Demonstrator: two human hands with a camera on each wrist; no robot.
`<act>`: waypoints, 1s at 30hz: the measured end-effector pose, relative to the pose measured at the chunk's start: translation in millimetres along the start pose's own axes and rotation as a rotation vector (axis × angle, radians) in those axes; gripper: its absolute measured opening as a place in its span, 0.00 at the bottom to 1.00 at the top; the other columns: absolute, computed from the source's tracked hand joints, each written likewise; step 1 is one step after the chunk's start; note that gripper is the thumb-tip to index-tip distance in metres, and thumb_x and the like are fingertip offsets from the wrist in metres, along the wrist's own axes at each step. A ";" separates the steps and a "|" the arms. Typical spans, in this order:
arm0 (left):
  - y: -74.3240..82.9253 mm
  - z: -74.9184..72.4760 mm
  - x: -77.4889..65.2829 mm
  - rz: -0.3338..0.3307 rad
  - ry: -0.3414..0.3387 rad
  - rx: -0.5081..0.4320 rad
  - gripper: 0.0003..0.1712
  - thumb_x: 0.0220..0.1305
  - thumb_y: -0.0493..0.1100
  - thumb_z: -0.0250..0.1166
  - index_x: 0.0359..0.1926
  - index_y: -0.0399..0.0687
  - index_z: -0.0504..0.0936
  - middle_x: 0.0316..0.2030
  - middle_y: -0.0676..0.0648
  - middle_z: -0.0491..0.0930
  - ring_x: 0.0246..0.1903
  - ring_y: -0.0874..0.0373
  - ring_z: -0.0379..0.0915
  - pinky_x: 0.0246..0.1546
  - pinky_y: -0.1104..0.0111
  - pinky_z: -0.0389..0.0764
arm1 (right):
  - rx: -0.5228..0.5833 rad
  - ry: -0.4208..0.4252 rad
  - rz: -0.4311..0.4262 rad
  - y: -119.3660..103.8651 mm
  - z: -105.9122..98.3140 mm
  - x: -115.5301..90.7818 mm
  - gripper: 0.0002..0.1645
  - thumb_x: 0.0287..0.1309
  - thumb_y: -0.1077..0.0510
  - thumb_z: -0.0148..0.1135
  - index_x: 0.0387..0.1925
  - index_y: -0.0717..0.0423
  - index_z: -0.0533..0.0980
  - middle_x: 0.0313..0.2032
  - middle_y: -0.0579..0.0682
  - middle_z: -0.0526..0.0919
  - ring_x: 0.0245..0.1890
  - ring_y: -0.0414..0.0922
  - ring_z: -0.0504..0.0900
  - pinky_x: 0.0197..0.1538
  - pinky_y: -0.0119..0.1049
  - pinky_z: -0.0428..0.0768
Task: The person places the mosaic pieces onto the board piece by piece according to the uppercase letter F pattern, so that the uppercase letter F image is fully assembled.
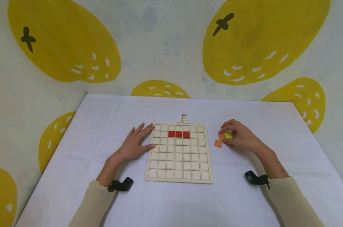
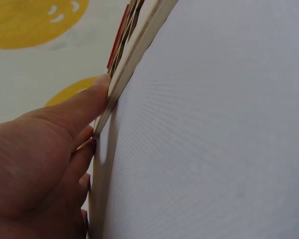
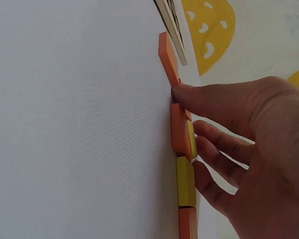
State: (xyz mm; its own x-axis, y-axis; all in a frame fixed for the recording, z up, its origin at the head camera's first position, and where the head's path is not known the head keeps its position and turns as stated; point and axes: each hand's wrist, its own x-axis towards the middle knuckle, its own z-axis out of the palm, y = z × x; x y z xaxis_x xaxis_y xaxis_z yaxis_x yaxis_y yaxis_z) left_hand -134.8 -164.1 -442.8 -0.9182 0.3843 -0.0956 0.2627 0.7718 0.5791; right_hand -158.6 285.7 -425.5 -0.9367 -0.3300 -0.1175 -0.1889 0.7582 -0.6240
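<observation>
White surface (image 1: 182, 205), yellow fruit-print backdrop (image 1: 174, 50) at 12 o'clock. Orange tile (image 1: 221, 136) pinched btwn thumb & index of R hand (image 1: 242, 135); 2nd orange tile (image 1: 218, 143) lies at its 7 o'clock, yellow tile (image 1: 228, 135) at 3. Key relation: gridded wooden board (image 1: 178, 156) is at R hand's 9 o'clock, w/ 3 red tiles (image 1: 179, 134) on it, row's long axis 9-to-3. L hand (image 1: 135, 143) nearer board: fingers spread, thumb on its 9 o'clock edge. Pattern card (image 1: 184, 118) just beside board, 12 o'clock.
</observation>
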 end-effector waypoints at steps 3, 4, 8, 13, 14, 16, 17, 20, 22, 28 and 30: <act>1.0 -0.7 -0.2 0.000 -0.003 0.000 0.47 0.68 0.53 0.71 0.82 0.53 0.60 0.82 0.49 0.57 0.85 0.43 0.39 0.83 0.40 0.37 | -0.008 0.006 0.016 -1.5 0.8 0.7 0.15 0.57 0.63 0.76 0.47 0.56 0.86 0.54 0.55 0.80 0.57 0.54 0.75 0.60 0.49 0.75; 1.2 -0.9 -0.4 -0.001 -0.003 0.000 0.47 0.68 0.53 0.71 0.82 0.53 0.60 0.82 0.49 0.57 0.85 0.42 0.39 0.83 0.40 0.37 | -0.010 0.008 0.016 -2.4 1.0 0.9 0.15 0.57 0.63 0.76 0.47 0.56 0.86 0.53 0.55 0.81 0.56 0.53 0.76 0.60 0.50 0.75; 0.6 -0.4 -0.1 0.001 -0.005 -0.003 0.47 0.68 0.53 0.71 0.82 0.53 0.59 0.82 0.49 0.57 0.85 0.43 0.39 0.83 0.40 0.37 | -0.029 0.022 -0.001 -5.7 3.2 0.9 0.16 0.59 0.60 0.75 0.49 0.56 0.86 0.50 0.54 0.84 0.53 0.52 0.78 0.59 0.51 0.77; -0.1 0.5 0.7 -0.003 -0.008 -0.006 0.48 0.68 0.53 0.71 0.82 0.54 0.59 0.82 0.50 0.56 0.85 0.43 0.39 0.83 0.41 0.37 | -0.009 0.059 -0.010 -13.5 6.2 2.1 0.16 0.63 0.55 0.74 0.52 0.52 0.85 0.49 0.51 0.85 0.52 0.51 0.79 0.61 0.55 0.79; 0.0 0.6 0.5 -0.005 -0.006 -0.005 0.48 0.68 0.53 0.71 0.82 0.54 0.59 0.82 0.50 0.56 0.85 0.43 0.39 0.83 0.40 0.37 | 0.001 0.067 -0.010 -15.8 6.8 3.2 0.16 0.63 0.55 0.74 0.52 0.52 0.85 0.49 0.51 0.85 0.52 0.50 0.80 0.61 0.54 0.79; -0.2 1.1 0.3 -0.010 -0.003 -0.003 0.48 0.68 0.53 0.71 0.82 0.54 0.59 0.82 0.50 0.56 0.85 0.43 0.39 0.83 0.40 0.37 | 0.022 0.078 -0.001 -20.6 8.5 6.5 0.16 0.64 0.56 0.73 0.53 0.53 0.85 0.49 0.51 0.84 0.52 0.51 0.80 0.61 0.54 0.79; -0.5 1.4 0.2 -0.013 -0.002 -0.002 0.48 0.68 0.54 0.71 0.82 0.54 0.59 0.82 0.50 0.57 0.85 0.43 0.39 0.83 0.40 0.37 | 0.028 0.085 0.004 -23.1 9.4 8.2 0.16 0.65 0.56 0.72 0.53 0.53 0.85 0.49 0.51 0.84 0.52 0.51 0.80 0.60 0.53 0.80; -1.2 2.3 -0.3 -0.016 0.001 -0.004 0.48 0.68 0.53 0.71 0.82 0.55 0.59 0.82 0.50 0.57 0.85 0.43 0.39 0.83 0.40 0.37 | 0.037 0.099 0.011 -30.2 12.9 13.1 0.18 0.65 0.58 0.71 0.55 0.56 0.84 0.49 0.53 0.84 0.51 0.52 0.81 0.58 0.50 0.81; -1.3 2.7 -0.4 -0.016 0.001 -0.007 0.48 0.67 0.53 0.71 0.82 0.55 0.59 0.82 0.50 0.57 0.85 0.43 0.39 0.83 0.40 0.37 | 0.034 0.107 0.017 -34.4 15.1 15.9 0.19 0.65 0.58 0.71 0.56 0.57 0.84 0.49 0.53 0.84 0.50 0.52 0.81 0.56 0.47 0.81; -0.6 2.0 0.3 -0.005 0.001 -0.001 0.47 0.67 0.53 0.71 0.82 0.54 0.60 0.82 0.50 0.57 0.85 0.43 0.39 0.83 0.40 0.37 | 0.042 0.094 0.026 -45.4 20.4 22.8 0.19 0.64 0.58 0.72 0.56 0.56 0.84 0.47 0.53 0.84 0.45 0.50 0.81 0.50 0.40 0.82; -0.3 1.1 0.2 -0.002 0.003 0.000 0.47 0.67 0.53 0.71 0.81 0.54 0.60 0.82 0.50 0.57 0.85 0.43 0.39 0.83 0.40 0.37 | 0.057 0.082 0.021 -49.7 22.5 25.5 0.19 0.64 0.57 0.73 0.55 0.55 0.84 0.47 0.54 0.85 0.45 0.50 0.81 0.50 0.41 0.81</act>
State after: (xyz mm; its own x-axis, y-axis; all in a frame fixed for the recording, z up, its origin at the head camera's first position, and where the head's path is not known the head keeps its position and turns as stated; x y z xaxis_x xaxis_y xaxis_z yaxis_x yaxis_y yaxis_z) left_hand -134.8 -163.6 -443.8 -0.9196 0.3814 -0.0947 0.2609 0.7726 0.5788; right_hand -166.5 226.9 -414.9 -0.9616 -0.2655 -0.0691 -0.1538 0.7303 -0.6656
